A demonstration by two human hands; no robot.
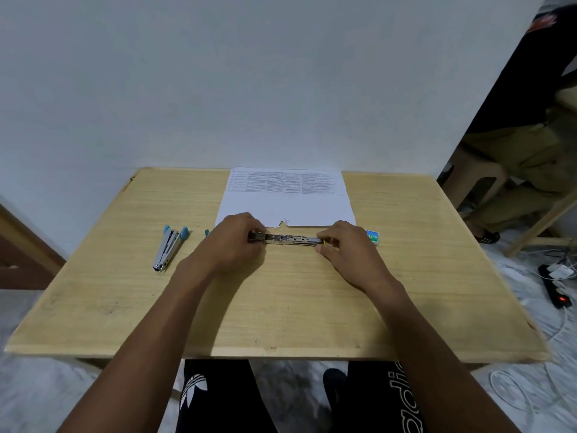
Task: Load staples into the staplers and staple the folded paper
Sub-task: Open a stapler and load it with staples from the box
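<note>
Metal stapler pinched endwise between both hands

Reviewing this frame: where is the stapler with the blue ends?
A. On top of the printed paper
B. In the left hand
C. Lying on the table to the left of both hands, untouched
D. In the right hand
C: the stapler with the blue ends lies alone on the table, left of the left hand, while both hands, left and right hand, hold the metal stapler.
</note>
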